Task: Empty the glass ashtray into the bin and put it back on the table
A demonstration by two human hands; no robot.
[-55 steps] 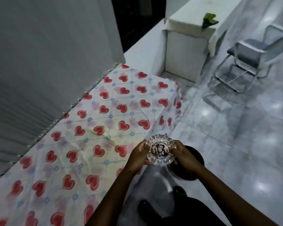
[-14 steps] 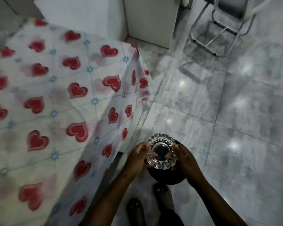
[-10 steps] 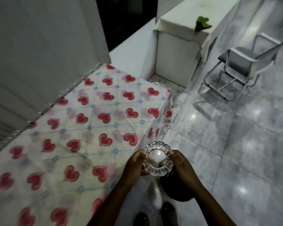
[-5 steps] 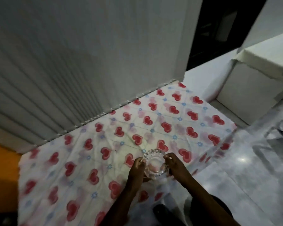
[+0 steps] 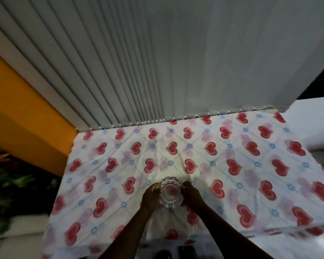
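The clear cut-glass ashtray (image 5: 170, 192) looks empty inside. I hold it between both hands over the near middle of the table (image 5: 232, 165), which is covered with a white cloth printed with red hearts. My left hand (image 5: 151, 196) grips its left rim and my right hand (image 5: 190, 196) grips its right rim. Whether the ashtray rests on the cloth or hangs just above it, I cannot tell. The bin is out of view.
Grey vertical blinds (image 5: 157, 62) hang right behind the table's far edge. An orange wall (image 5: 22, 109) and a dark flowered surface (image 5: 11, 176) lie to the left. Pale floor (image 5: 297, 247) shows at the lower right, and my shoes (image 5: 176, 253) below the table's front edge.
The view swung from the floor and bin back to the table. Both hands carried the ashtray, now without its contents, from over the bin to above the cloth's near middle.
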